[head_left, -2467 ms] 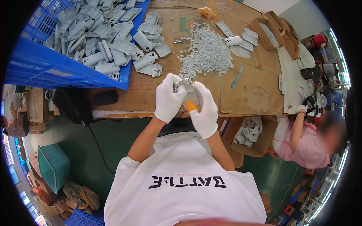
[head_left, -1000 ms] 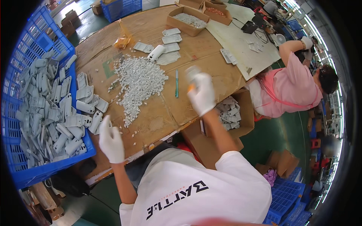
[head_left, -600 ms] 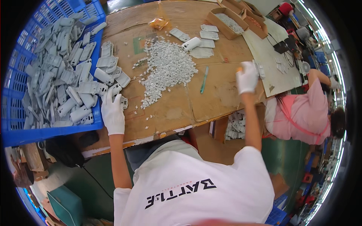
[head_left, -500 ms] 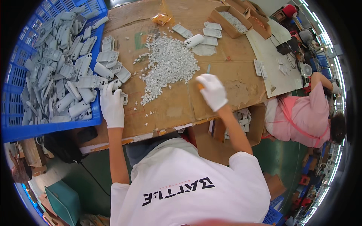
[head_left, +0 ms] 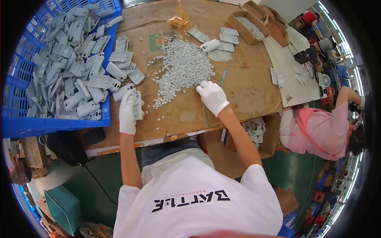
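Observation:
My left hand point(head_left: 127, 114), in a white glove, grips a pale plastic housing point(head_left: 137, 105) by its side, with the hollow side partly showing. Close by, several similar housings point(head_left: 121, 56) lie beside the blue crate. My right hand point(head_left: 213, 97), also gloved, is at the lower right edge of a heap of small whitish plastic pieces point(head_left: 184, 65). Its fingers are curled in; whatever is between the fingertips is hidden or too small to make out. A slim teal pen-like tool point(head_left: 223, 77) lies just right of that hand.
The blue crate point(head_left: 59, 127) at left is full of housings. Cardboard point(head_left: 246, 99) covers the table. An orange plastic bag point(head_left: 178, 22), more housings point(head_left: 229, 38) and open cartons point(head_left: 239, 31) are at the back. A carton point(head_left: 270, 144) stands below the front edge; a co-worker point(head_left: 317, 129) sits at right.
My left hand has drawn back from the housings by the crate with one in its grip. My right hand has moved left to the heap, and an orange spot at its fingers no longer shows.

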`<state>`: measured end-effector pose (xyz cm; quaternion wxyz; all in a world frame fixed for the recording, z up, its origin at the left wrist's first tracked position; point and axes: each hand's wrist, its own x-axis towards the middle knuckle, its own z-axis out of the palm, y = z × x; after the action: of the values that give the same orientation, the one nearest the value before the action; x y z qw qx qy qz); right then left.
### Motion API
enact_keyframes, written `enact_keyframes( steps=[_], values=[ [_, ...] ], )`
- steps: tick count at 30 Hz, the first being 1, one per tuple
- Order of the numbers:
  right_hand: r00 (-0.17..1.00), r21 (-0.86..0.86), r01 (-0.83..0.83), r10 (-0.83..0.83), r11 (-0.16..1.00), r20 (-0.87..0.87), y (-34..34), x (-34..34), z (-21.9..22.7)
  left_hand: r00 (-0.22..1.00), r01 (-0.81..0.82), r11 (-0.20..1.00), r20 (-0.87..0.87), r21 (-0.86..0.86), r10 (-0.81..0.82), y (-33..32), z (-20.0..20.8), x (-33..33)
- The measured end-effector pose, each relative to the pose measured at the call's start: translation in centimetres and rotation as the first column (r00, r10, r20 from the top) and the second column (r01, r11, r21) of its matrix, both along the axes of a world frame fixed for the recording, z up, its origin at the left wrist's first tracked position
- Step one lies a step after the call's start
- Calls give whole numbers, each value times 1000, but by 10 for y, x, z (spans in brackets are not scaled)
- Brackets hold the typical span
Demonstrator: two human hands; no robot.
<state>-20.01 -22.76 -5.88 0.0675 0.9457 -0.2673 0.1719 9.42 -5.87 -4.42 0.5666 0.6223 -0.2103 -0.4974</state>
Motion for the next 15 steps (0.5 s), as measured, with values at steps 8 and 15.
enact_keyframes(
  steps=[8, 15],
  values=[
    [998, 279, 65, -66, 958, -5, 22, 5, 10, 833, -59, 973, 526, -221, 170, 12, -15, -32],
    [822, 621, -414, -20, 666, 570, 71, 111, 26, 714, -130, 961, 649, -243, 260, 12, -19, -41]
  ],
)
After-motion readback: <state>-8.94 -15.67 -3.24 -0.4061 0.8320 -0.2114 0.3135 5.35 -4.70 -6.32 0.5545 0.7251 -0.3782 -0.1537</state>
